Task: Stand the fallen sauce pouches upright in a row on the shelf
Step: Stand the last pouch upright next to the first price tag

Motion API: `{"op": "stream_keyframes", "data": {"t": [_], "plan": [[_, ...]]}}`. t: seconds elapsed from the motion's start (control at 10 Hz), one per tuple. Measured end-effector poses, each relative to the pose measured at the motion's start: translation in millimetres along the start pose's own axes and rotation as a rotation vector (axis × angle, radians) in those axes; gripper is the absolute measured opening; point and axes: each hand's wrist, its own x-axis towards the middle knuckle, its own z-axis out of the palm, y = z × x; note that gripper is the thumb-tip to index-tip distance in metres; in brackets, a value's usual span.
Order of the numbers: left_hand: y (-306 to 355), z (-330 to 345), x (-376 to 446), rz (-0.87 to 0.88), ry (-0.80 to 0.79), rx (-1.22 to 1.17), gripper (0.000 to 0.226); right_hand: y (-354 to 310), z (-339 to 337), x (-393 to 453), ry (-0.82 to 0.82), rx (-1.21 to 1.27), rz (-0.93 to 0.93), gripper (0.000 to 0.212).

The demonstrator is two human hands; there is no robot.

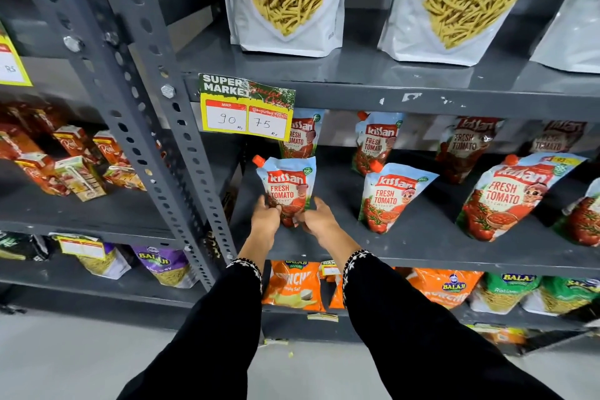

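A ketchup pouch (287, 183) with a red cap stands upright at the left front of the grey shelf (422, 253). My left hand (264, 221) grips its lower left corner and my right hand (316, 221) grips its lower right corner. To its right a second pouch (389, 196) stands upright. A larger pouch (509, 198) leans back further right, and another (581, 217) is cut off at the frame edge. Several pouches stand in the back row, such as one (376, 141) behind the second pouch.
A yellow price tag (246, 110) hangs from the shelf above. Big snack bags (285, 0) stand on that upper shelf. A perforated upright post (156, 101) borders the left. Juice cartons (74, 166) fill the left bay. Orange chip packets (292, 286) sit below.
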Motion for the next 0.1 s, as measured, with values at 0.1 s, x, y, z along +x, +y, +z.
{"op": "stream_keyframes", "data": {"t": [0.1], "plan": [[0.9, 2.2, -20.2, 0.002, 0.133, 0.13, 0.056, 7.5, -5.7, -7.7, 0.04, -0.175, -0.032, 0.068]]}}
